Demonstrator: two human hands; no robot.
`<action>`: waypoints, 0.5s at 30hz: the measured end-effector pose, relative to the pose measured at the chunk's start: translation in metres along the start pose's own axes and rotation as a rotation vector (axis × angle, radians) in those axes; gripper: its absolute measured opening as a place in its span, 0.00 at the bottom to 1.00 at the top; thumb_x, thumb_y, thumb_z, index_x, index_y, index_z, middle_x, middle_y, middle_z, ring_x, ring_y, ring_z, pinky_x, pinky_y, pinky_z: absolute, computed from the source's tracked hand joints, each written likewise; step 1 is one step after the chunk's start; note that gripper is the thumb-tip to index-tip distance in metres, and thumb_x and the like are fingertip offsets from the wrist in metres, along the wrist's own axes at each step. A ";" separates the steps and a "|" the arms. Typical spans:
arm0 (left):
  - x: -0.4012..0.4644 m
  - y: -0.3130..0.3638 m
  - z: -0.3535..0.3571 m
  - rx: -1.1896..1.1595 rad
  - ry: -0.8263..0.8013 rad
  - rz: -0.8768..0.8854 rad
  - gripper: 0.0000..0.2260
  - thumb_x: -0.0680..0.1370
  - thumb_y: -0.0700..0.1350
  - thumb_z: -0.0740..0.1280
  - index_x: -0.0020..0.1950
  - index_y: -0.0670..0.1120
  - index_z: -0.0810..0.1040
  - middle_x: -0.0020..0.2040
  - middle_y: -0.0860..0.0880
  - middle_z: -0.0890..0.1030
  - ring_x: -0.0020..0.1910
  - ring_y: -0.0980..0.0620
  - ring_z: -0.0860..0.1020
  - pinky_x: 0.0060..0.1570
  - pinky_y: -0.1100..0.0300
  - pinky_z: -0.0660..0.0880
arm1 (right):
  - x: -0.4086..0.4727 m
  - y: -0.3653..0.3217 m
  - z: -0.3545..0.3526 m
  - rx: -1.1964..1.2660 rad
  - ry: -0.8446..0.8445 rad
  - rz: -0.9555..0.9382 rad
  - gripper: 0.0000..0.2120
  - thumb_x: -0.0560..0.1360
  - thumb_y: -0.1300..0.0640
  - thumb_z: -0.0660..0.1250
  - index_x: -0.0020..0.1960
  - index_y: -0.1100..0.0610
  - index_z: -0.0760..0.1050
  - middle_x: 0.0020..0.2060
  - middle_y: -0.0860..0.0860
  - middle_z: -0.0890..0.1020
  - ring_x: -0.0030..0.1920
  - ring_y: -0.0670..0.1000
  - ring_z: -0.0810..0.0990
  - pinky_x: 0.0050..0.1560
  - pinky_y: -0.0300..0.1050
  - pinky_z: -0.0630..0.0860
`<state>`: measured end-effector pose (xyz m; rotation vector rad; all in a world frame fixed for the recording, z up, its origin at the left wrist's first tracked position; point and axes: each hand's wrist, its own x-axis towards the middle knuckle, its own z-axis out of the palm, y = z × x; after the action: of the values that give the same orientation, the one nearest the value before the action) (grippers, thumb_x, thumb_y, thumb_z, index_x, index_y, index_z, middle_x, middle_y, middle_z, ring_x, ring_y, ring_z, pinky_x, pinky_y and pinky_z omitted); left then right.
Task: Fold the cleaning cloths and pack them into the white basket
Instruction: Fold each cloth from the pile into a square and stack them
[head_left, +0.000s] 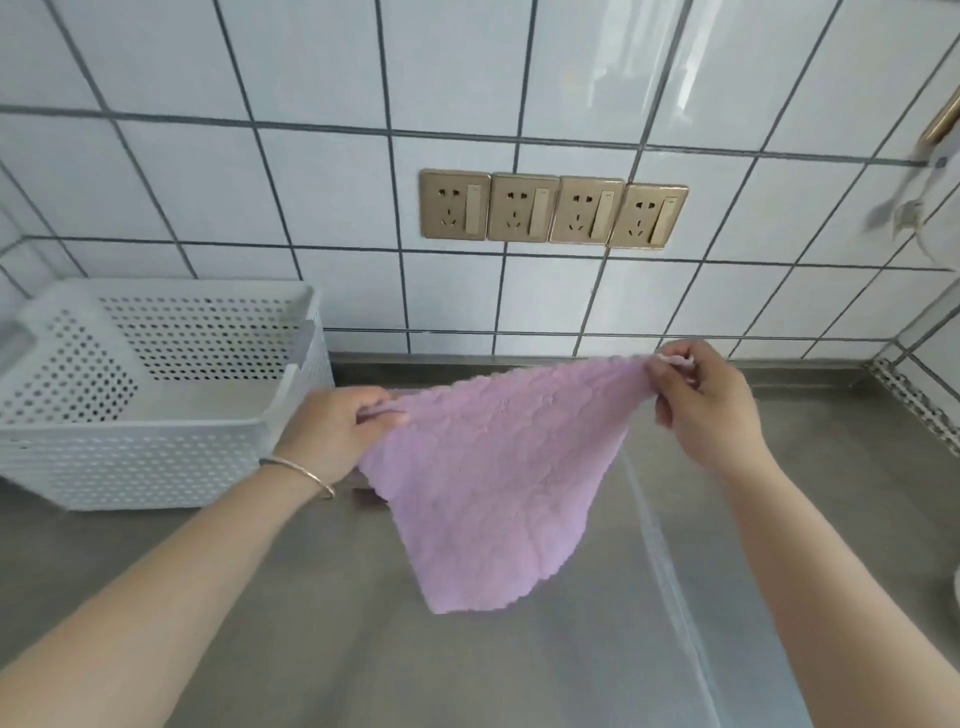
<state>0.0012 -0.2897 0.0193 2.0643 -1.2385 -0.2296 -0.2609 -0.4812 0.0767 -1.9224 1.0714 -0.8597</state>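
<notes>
A lilac fluffy cleaning cloth (493, 483) hangs spread out above the steel counter, held by its two upper corners. My left hand (337, 431) pinches the left corner; a thin bangle circles that wrist. My right hand (701, 410) pinches the right corner, slightly higher and farther back. The cloth's lower corner dangles toward me, just over the counter. The white perforated basket (156, 457) stands at the left against the wall, with nothing visible inside it. A small dark bit of something shows under the cloth's left edge; I cannot tell what it is.
The steel counter (311, 623) runs under both arms to a tiled wall. Several gold wall sockets (553, 210) sit above the cloth. A white fixture (930, 208) hangs at the right edge. A white rounded object (953, 597) peeks in at the far right.
</notes>
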 end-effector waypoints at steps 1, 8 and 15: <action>0.000 0.002 -0.016 -0.015 0.055 0.016 0.13 0.71 0.51 0.70 0.30 0.50 0.72 0.26 0.54 0.73 0.28 0.58 0.68 0.31 0.67 0.63 | -0.004 -0.008 0.000 0.017 0.030 -0.024 0.11 0.77 0.58 0.61 0.37 0.48 0.69 0.21 0.47 0.76 0.22 0.41 0.71 0.25 0.30 0.65; -0.090 -0.002 -0.065 -0.072 -0.057 0.098 0.02 0.67 0.55 0.71 0.36 0.60 0.79 0.37 0.59 0.81 0.35 0.62 0.77 0.36 0.75 0.68 | -0.070 -0.006 -0.005 0.032 -0.192 0.014 0.12 0.77 0.67 0.61 0.39 0.53 0.71 0.22 0.51 0.80 0.20 0.42 0.74 0.24 0.30 0.68; -0.188 -0.087 0.002 -0.135 -0.436 -0.190 0.07 0.69 0.50 0.74 0.36 0.65 0.81 0.45 0.63 0.81 0.44 0.59 0.80 0.47 0.69 0.75 | -0.170 0.108 0.034 -0.245 -0.694 0.401 0.24 0.75 0.63 0.67 0.32 0.34 0.80 0.32 0.41 0.83 0.36 0.41 0.78 0.41 0.32 0.72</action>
<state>-0.0377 -0.1100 -0.0756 2.0763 -1.2300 -0.8651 -0.3448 -0.3596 -0.0636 -1.8785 1.0858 0.1723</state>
